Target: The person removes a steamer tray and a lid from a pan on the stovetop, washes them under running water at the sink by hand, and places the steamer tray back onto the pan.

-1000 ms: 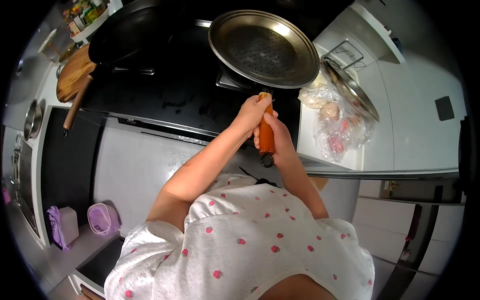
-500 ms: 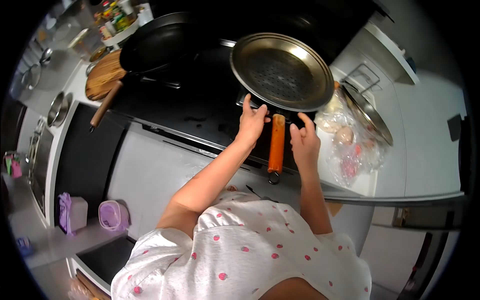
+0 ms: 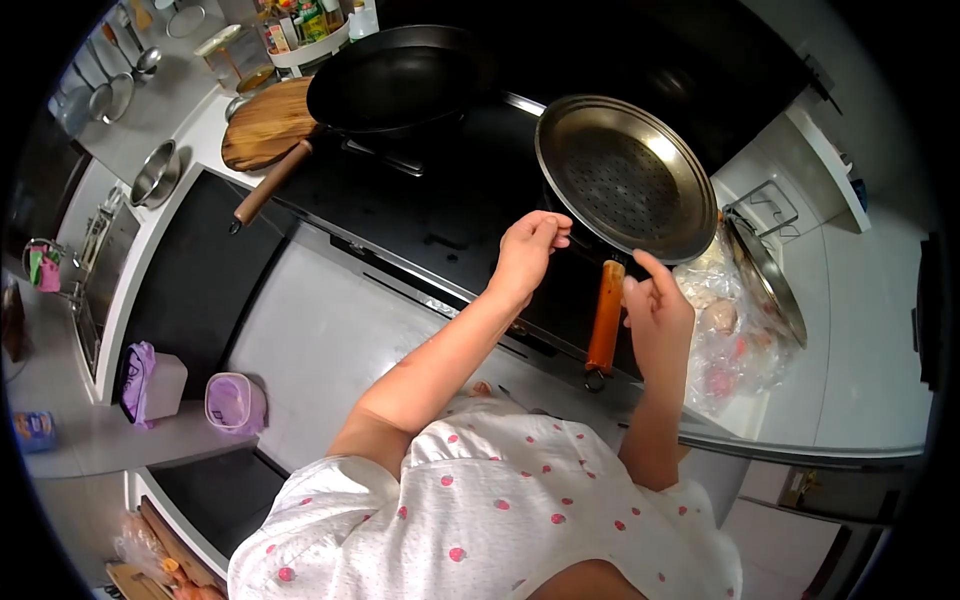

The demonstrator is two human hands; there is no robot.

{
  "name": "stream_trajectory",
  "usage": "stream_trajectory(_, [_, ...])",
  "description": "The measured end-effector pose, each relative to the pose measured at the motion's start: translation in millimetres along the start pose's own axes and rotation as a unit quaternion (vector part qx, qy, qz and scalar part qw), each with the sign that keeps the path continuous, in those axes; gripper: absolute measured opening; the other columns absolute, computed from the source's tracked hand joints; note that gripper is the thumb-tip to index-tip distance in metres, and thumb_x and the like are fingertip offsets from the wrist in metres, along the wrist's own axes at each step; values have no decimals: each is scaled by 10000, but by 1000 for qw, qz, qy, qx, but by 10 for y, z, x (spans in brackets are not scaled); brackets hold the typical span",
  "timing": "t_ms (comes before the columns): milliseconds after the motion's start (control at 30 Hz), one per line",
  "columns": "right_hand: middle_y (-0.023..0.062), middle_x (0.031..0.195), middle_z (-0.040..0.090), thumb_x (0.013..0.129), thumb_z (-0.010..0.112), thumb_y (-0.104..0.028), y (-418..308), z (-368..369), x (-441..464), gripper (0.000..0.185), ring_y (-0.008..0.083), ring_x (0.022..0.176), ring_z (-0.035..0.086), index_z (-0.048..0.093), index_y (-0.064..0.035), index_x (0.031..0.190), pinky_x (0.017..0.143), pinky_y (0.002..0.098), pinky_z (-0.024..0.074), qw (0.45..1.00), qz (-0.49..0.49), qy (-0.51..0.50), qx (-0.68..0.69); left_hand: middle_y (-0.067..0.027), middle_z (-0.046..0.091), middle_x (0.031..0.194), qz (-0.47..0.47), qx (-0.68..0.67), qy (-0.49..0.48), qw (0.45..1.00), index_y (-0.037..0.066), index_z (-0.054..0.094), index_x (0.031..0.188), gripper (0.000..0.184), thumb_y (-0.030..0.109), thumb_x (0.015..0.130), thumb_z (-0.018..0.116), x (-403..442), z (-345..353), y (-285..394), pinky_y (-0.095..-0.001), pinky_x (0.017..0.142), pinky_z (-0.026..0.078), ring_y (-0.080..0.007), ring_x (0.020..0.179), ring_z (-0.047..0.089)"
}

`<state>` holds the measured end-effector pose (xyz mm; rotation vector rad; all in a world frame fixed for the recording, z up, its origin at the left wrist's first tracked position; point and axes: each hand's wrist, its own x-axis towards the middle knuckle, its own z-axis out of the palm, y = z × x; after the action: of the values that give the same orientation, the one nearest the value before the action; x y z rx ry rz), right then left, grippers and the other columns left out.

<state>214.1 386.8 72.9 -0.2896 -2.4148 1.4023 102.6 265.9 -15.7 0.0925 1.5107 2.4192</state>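
Observation:
A metal pan [image 3: 625,180] with a dark dotted base and an orange-brown handle [image 3: 605,318] rests on the black stove [image 3: 440,215]. My left hand [image 3: 532,252] is just left of the pan's near rim, fingers curled together; whether anything small is in them is too small to tell. On the other side of the handle is my right hand [image 3: 660,308], index finger stretched toward the rim and the other fingers loosely bent, holding nothing. Neither hand is wrapped round the handle.
A black wok [image 3: 400,85] with a brown handle sits at the left, beside a wooden board [image 3: 268,125]. Plastic bags of food [image 3: 735,350] and a metal lid [image 3: 765,280] lie to the right. Two lilac-lined bins [image 3: 235,402] stand lower left.
Both hands have let go of the orange-brown handle and moved to either side of it. My left hand's fingers have since curled together. The whole view has shifted and tilted.

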Motion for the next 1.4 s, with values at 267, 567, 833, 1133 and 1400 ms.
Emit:
stream_trajectory(267, [60, 812, 566, 774, 577, -85, -547, 986, -121, 259, 111, 607, 532, 567, -23, 1026, 543, 216, 429, 985, -129, 21, -115, -36, 576, 752, 129, 78, -3, 989, 5, 608, 724, 218, 170, 844, 529, -193, -687, 593, -226, 679, 411, -100, 711, 518])
stream_trajectory(567, [67, 775, 628, 770, 584, -105, -241, 2999, -82, 254, 112, 676, 583, 580, -9, 1005, 607, 227, 457, 960, 42, -222, 167, -68, 608, 814, 335, 114, 177, 918, -4, 590, 747, 302, 190, 914, 429, -532, -2438, 1758, -251, 726, 421, -117, 763, 546])
stream_trajectory(833, [97, 937, 596, 841, 523, -205, -699, 3679, 11, 386, 164, 822, 587, 459, 14, 1152, 695, 258, 456, 871, 187, -311, 332, -58, 614, 948, 180, 121, 226, 950, 26, 604, 1001, 281, 237, 893, 453, -313, -3602, 2086, -264, 785, 401, -130, 860, 560])
stream_trajectory(1133, [100, 1064, 534, 826, 571, -274, -919, 4231, 395, 454, 202, 940, 543, 423, -27, 1177, 784, 324, 438, 776, 280, -317, 468, -91, 597, 976, -60, 27, 70, 995, 7, 538, 1094, 339, 263, 889, 452, 267, -3967, 1889, -289, 806, 443, -163, 892, 561])
stream_trajectory(1400, [20, 972, 507, 816, 589, -205, -1259, 4400, 457, 284, 137, 919, 503, 498, -94, 1062, 791, 295, 403, 746, 318, -264, 522, -187, 581, 960, -202, -69, -108, 971, -18, 494, 1103, 533, 453, 855, 458, 826, -3769, 1825, -334, 755, 472, -266, 876, 568])
